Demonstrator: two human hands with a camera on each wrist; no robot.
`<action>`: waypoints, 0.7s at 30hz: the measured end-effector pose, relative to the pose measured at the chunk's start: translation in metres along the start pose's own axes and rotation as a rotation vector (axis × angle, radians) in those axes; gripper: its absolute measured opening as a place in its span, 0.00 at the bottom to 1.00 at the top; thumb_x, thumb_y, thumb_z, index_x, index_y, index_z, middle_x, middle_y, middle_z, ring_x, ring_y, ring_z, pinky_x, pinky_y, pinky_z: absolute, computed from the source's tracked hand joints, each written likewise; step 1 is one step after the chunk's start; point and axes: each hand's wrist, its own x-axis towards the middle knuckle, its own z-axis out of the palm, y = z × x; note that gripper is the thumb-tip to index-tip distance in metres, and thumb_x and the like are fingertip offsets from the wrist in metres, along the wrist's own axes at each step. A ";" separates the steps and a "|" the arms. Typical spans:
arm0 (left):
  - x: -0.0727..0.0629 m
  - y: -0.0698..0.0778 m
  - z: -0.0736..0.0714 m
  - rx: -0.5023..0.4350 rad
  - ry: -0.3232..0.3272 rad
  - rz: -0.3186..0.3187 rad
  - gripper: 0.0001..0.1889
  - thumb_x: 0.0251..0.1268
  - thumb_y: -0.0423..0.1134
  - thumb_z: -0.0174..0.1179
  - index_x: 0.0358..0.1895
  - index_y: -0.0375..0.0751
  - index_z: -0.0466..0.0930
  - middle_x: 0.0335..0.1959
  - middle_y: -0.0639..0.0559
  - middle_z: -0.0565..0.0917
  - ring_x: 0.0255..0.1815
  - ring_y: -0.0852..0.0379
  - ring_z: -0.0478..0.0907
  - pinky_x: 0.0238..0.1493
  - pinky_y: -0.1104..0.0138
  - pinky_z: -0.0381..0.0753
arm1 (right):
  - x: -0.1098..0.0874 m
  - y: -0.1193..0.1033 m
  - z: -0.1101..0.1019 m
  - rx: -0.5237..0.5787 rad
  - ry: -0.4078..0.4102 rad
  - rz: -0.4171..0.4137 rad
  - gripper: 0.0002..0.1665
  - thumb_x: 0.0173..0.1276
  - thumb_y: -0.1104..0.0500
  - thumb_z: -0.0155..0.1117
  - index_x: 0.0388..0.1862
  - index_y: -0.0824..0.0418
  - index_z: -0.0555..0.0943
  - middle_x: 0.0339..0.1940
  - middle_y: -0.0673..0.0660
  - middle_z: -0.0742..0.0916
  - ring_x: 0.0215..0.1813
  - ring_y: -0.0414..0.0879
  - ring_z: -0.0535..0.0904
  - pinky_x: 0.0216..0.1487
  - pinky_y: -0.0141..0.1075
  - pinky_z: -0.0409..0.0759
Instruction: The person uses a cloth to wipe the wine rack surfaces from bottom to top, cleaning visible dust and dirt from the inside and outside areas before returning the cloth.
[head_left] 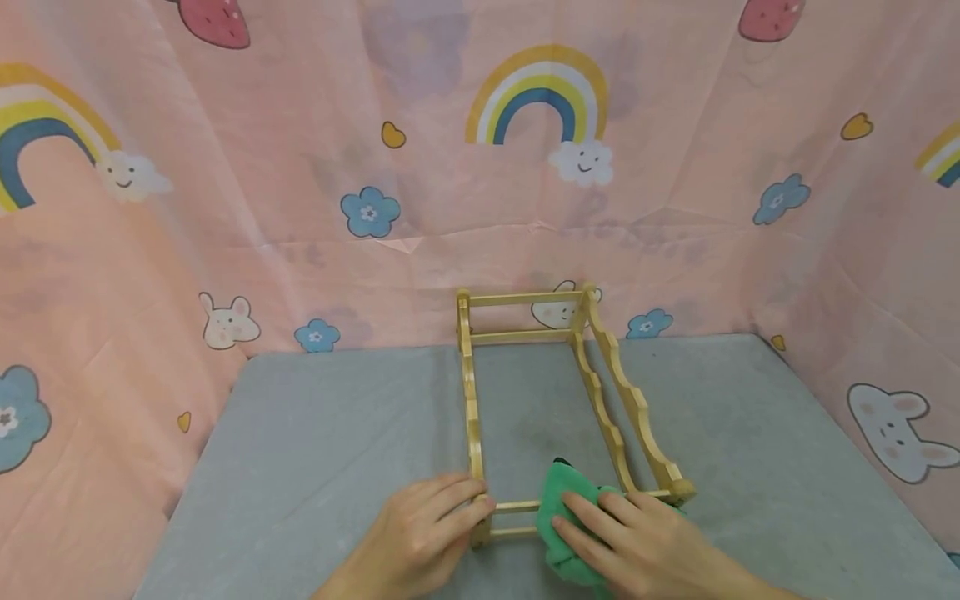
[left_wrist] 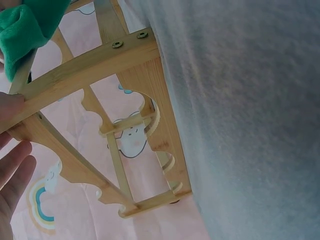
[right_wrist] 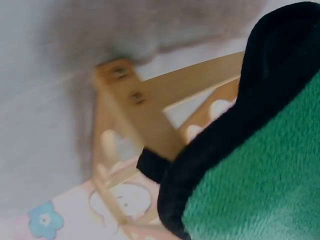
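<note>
A light wooden rack [head_left: 472,408] with wavy-edged side rails lies on the grey tabletop, its long sides running away from me. My left hand [head_left: 427,529] grips its near left corner; in the left wrist view the thumb and fingers [left_wrist: 17,177] close around the end post. A green cloth [head_left: 564,500] with black edging drapes over the near crossbars. My right hand [head_left: 637,542] holds this cloth against the bars, fingers bent over it. In the right wrist view the cloth [right_wrist: 265,175] hides the hand and part of the rack's end post [right_wrist: 140,105].
The grey tabletop [head_left: 337,425] spreads to both sides of the rack. A pink curtain [head_left: 420,275] printed with rainbows, flowers and rabbits closes off the back and both sides. The rack's far end stands close to that curtain.
</note>
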 end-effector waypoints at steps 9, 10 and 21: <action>0.002 0.001 0.001 -0.019 0.017 -0.001 0.11 0.77 0.32 0.56 0.51 0.38 0.87 0.48 0.46 0.88 0.47 0.52 0.87 0.49 0.65 0.89 | -0.026 0.011 -0.017 -0.016 -0.049 0.068 0.28 0.80 0.56 0.38 0.53 0.56 0.89 0.50 0.57 0.88 0.33 0.47 0.79 0.25 0.34 0.76; 0.003 0.001 0.001 -0.019 0.012 -0.007 0.10 0.76 0.32 0.57 0.51 0.38 0.87 0.48 0.46 0.88 0.47 0.52 0.87 0.49 0.65 0.89 | -0.028 0.012 -0.018 -0.014 -0.052 0.069 0.28 0.79 0.56 0.37 0.52 0.56 0.88 0.49 0.57 0.88 0.33 0.47 0.78 0.25 0.34 0.76; 0.016 0.007 0.005 0.086 -0.152 -0.073 0.21 0.47 0.34 0.78 0.48 0.46 0.86 0.47 0.50 0.87 0.50 0.50 0.87 0.46 0.63 0.90 | -0.050 0.025 -0.040 0.031 -0.099 0.062 0.31 0.82 0.49 0.34 0.54 0.59 0.86 0.49 0.57 0.86 0.34 0.47 0.77 0.23 0.30 0.72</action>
